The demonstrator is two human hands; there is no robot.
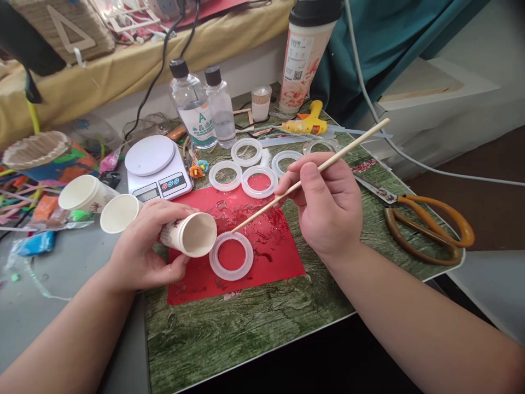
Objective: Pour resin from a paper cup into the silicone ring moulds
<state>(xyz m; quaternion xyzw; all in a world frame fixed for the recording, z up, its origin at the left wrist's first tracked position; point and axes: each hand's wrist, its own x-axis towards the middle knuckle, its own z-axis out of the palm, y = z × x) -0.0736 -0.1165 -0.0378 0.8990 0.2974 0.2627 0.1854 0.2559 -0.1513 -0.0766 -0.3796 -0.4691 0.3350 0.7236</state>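
Observation:
My left hand (143, 246) is wrapped round a small paper cup (198, 234), tilted with its mouth toward me and to the right. In my right hand (326, 205) is a thin wooden stick (348, 146), pinched between thumb and fingers. The stick's lower tip meets the top edge of a translucent ring mould (231, 271) lying on a red sheet (283, 262). The cup's rim is just left of that tip. Several more ring moulds (259, 193) lie behind, at the back of the sheet and beyond it. Wet, shiny spots mark the sheet.
Two paper cups (118, 213) and a white scale (158, 169) are at the left. Two bottles (199, 123), a yellow glue gun (314, 120) and a tall lidded cup (303, 60) stand or lie at the back. Orange-handled scissors (430, 219) lie right.

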